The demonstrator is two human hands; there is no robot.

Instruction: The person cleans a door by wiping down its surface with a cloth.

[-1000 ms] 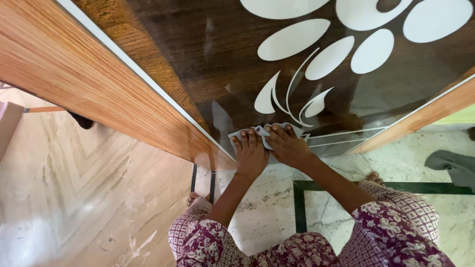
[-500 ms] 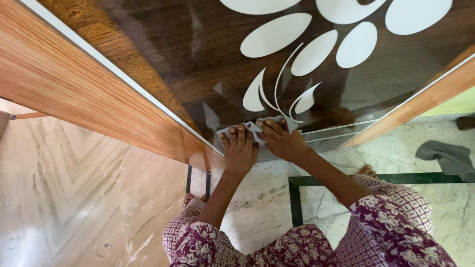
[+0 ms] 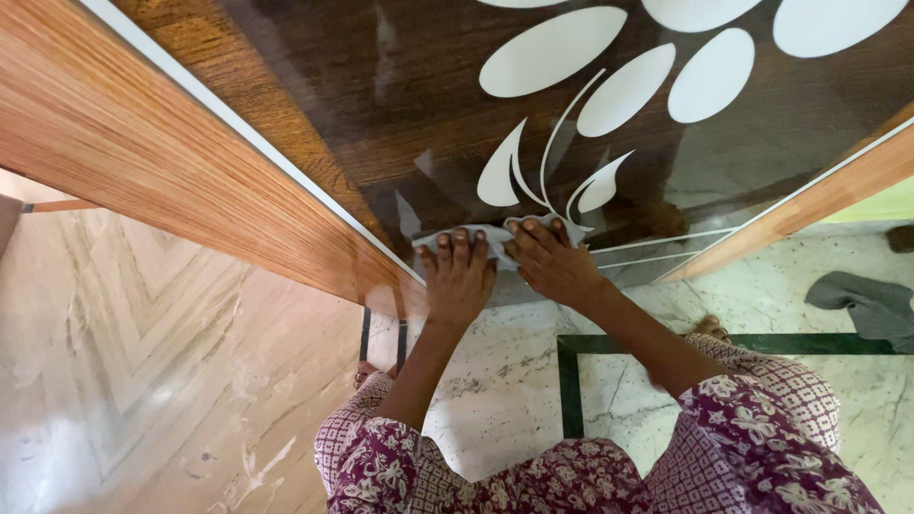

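My left hand [image 3: 458, 279] and my right hand [image 3: 550, 262] lie side by side, palms down, pressing a light grey cloth [image 3: 495, 235] against the bottom of a glossy dark brown door panel [image 3: 400, 114]. The panel carries a white flower-and-leaf design [image 3: 571, 114]. Only the cloth's top edge shows past my fingertips; the rest is hidden under both hands. I crouch close to the panel, with purple patterned sleeves and knees at the bottom of the view.
A lighter wood-grain panel [image 3: 143, 162] with a white trim strip borders the dark panel on the left. White marble floor with a dark green inlay line [image 3: 571, 381] lies below. A dark grey rag [image 3: 871, 305] sits on the floor at right.
Both hands and the cloth shifted slightly left along the panel's bottom, then a little up toward the leaf design. The head view drifted.
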